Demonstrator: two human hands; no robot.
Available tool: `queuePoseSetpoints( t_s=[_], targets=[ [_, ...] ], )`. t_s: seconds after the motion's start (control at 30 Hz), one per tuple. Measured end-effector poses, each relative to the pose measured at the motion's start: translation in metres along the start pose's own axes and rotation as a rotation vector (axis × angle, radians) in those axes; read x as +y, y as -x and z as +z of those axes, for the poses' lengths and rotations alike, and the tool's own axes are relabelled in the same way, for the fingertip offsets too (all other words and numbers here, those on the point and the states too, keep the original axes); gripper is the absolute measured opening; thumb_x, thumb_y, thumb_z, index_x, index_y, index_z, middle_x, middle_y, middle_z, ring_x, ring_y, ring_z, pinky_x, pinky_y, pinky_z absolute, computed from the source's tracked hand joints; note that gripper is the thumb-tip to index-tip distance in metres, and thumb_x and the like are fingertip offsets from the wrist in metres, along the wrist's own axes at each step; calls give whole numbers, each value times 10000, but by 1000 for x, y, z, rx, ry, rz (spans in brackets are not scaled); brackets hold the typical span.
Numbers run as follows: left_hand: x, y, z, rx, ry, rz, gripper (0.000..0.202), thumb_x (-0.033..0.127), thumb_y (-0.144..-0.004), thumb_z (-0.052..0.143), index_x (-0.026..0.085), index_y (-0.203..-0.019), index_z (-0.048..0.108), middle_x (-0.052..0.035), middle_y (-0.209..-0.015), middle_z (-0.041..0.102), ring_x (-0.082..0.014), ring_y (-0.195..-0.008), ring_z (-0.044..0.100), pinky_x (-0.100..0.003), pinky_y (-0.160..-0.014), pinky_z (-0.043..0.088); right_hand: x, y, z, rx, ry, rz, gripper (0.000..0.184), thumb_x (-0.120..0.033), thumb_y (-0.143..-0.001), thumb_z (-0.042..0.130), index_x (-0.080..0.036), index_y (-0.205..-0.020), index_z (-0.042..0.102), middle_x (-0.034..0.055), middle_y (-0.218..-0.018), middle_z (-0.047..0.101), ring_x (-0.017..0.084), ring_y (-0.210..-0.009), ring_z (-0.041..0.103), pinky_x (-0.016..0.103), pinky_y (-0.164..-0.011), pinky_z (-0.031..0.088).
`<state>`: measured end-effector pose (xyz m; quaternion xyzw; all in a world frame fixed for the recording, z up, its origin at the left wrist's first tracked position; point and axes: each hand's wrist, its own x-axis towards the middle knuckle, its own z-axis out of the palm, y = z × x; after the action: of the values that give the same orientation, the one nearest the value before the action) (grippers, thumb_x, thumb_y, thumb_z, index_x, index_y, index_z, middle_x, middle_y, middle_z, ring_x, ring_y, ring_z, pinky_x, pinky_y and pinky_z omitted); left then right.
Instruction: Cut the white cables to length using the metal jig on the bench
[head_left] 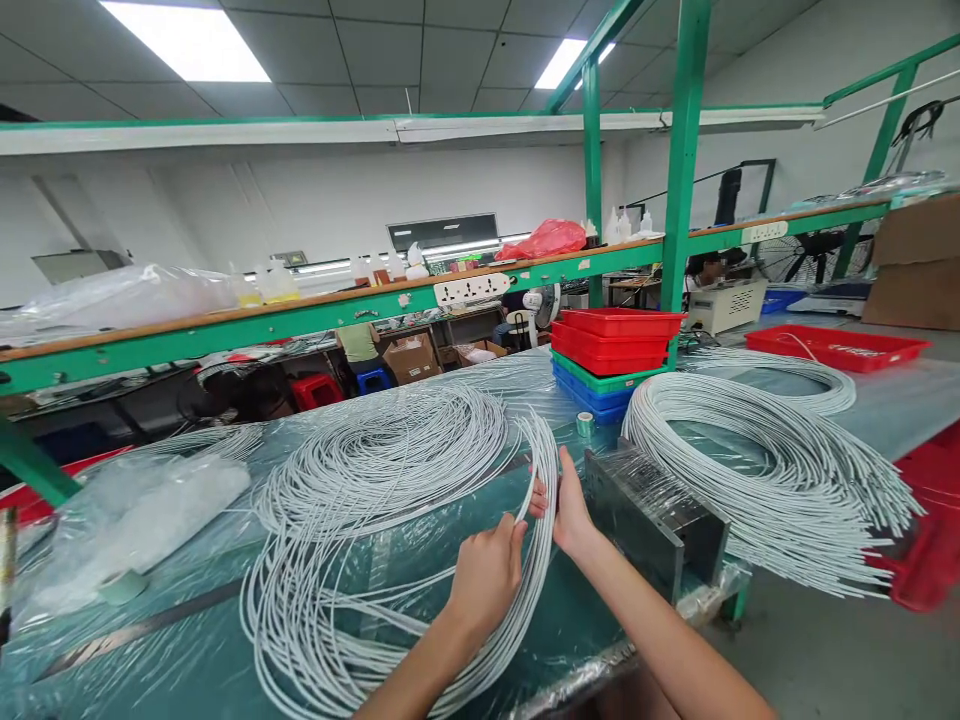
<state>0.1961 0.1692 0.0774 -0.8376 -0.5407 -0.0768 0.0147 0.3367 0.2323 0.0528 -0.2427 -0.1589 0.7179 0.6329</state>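
A big loose coil of thin white cable [390, 500] lies on the plastic-covered green table [187, 640] in front of me. My left hand [487, 575] is closed around strands at the coil's right edge. My right hand [566, 510] pinches the same bundle of strands slightly higher up, thumb and fingers on the cable. Both hands sit at the right rim of the coil, close together.
A film-wrapped dark metal block [652, 515] stands just right of my hands. Beyond it lie two more white cable coils [780, 470]. Stacked red, green and blue trays [611, 360] and a tape roll [585, 424] are behind; a clear plastic bag [135, 520] lies at left.
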Motion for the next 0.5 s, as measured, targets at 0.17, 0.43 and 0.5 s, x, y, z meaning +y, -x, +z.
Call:
queuePoseSetpoints(
  t_s=[0.17,0.43,0.5],
  targets=[
    [13,6,4,-122,-30,0,389,284,-1051,233,182,-1006,606,-92,-896,742,-272,-836,722,-310,-632,417,9,-2,-5,107,131,-23,475,-667,-798,649,-196,-788,587,-73,-472,381,71,-356,290,203,-318,270],
    [12,10,14,-175,8,53,408,305,-1041,225,168,-1041,610,-131,-937,731,-297,-855,713,-375,-714,490,10,-3,-12,135,205,-16,301,-288,-679,825,-171,-737,553,-21,-623,578,90,-474,519,209,-414,468],
    [11,14,19,-134,78,95,397,322,-1038,238,171,-1040,604,-138,-996,714,-297,-932,693,-402,-788,502,8,1,-15,120,209,41,329,-313,-670,838,-176,-749,549,-46,-566,536,83,-431,486,202,-384,444]
  ],
)
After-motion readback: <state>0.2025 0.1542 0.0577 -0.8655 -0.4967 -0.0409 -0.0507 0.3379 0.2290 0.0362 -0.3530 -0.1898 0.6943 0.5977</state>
